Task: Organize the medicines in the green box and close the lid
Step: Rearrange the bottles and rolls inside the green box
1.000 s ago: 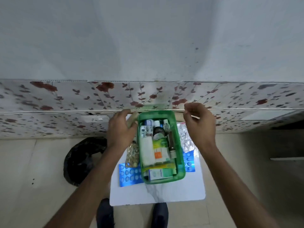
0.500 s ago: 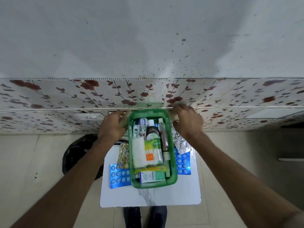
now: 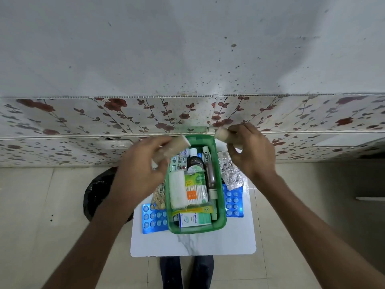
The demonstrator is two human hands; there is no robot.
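Head view, only cam. Green box (image 3: pixel 197 227) sits mid tabletop (image 3: pixel 191 245), open, pushed toward the floral wall panel. Inside already: dark syrup bottle (image 3: pixel 194 162), cotton-bud pack (image 3: pixel 196 190), white gauze roll (image 3: pixel 177 191), brown tube (image 3: pixel 210 177), Optibex carton (image 3: pixel 194 220) at near end, a foil strip at far left corner. Box looks abt full, packed side by side.

Left hand (image 3: pixel 138 174) is above the box's far-left corner, fingers clamped on a beige bandage roll (image 3: pixel 174 147). Right hand (image 3: pixel 253 152) is off the far-right corner, fingers pinched round a second beige roll (image 3: pixel 224 134). Both rolls are in the air, not in the box.

Still outside: blue blister sheet (image 3: pixel 153 217) left of box, partly under it; another blue sheet (image 3: pixel 233 202) on the right; crumpled silver strips (image 3: pixel 230 173) right; clear pouch of tan pills (image 3: pixel 159 198) left, just beside the box wall.

Lid: pale green edge (image 3: pixel 196 129) behind the box against the wall, prob the lid, can't tell for sure. Not closed either way.

Judgement: roughly halfway+. Left: 2 rolls in, blisters/strips/pouch in, then lid. Space looks tight, may need flat items slid down the sides.
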